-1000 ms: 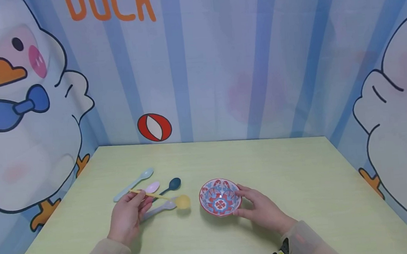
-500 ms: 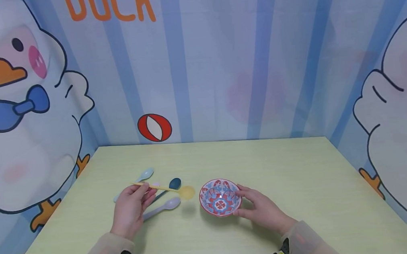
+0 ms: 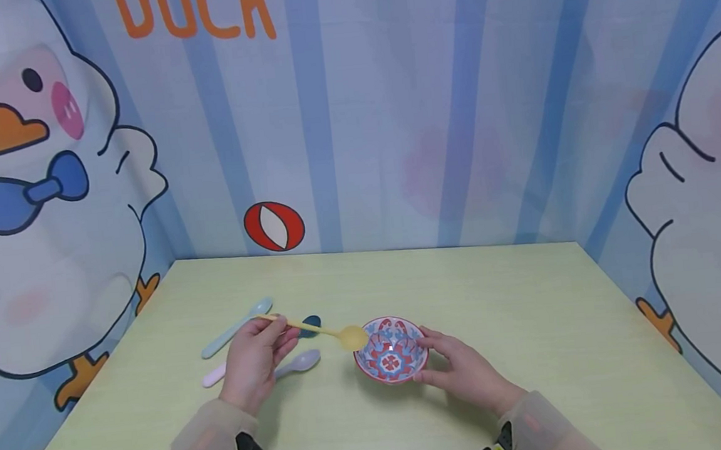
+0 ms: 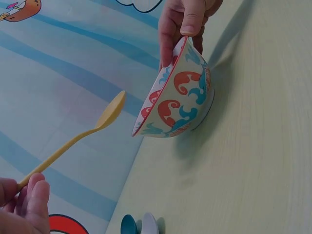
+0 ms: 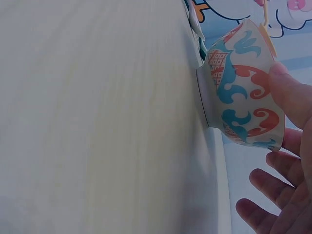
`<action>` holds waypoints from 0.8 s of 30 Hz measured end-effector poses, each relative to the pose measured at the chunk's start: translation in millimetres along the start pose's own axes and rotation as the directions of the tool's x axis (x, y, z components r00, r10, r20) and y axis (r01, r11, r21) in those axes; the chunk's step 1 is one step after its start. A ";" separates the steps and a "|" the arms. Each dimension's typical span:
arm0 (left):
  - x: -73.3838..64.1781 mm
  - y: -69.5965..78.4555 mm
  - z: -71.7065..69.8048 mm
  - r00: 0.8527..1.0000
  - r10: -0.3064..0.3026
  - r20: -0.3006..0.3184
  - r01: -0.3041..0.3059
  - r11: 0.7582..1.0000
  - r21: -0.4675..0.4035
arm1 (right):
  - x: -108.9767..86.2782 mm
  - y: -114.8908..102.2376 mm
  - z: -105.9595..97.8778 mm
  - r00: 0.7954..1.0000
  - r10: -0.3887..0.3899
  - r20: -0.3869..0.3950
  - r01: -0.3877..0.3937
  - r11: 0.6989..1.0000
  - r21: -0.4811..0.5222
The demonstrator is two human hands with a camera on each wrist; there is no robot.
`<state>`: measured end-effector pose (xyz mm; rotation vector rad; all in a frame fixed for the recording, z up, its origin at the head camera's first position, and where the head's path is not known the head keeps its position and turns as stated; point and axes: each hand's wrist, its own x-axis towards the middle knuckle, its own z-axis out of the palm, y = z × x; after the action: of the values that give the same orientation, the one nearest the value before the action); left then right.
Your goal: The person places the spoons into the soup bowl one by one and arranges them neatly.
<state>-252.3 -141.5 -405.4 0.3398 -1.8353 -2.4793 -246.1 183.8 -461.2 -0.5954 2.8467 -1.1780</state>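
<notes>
A yellow spoon (image 3: 352,338) is pinched near its handle end by my left hand (image 3: 258,362). Its scoop overlaps the left rim of a patterned bowl (image 3: 390,358) in the head view. From the left wrist, the yellow spoon (image 4: 109,111) shows above and apart from the rim of the bowl (image 4: 180,97). My right hand (image 3: 466,373) holds the right rim of this red, blue and white bowl, which stands upright on the table. In the right wrist view, thumb and index finger meet the rim of the bowl (image 5: 243,87) while the other fingers spread below.
Left of the bowl lie a light blue spoon (image 3: 234,329), a dark teal spoon (image 3: 309,325) and a lavender spoon (image 3: 302,362). A pink handle (image 3: 214,376) shows beside my left hand. A duck-print curtain (image 3: 376,109) stands behind the table (image 3: 502,298).
My left hand has moved right and away from me with the yellow spoon, from over the other spoons to the bowl's rim. The right hand and bowl have stayed put.
</notes>
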 end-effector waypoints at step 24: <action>14.6 -23.9 30.3 1.000 0.010 -0.009 -0.010 0.999 0.033 | -0.3 0.2 -0.9 1.000 -0.009 0.009 0.009 1.000 0.009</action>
<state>-270.2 -108.2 -421.9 0.3424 -1.8710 -2.4396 -246.1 184.7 -460.8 -0.6116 2.8329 -1.1859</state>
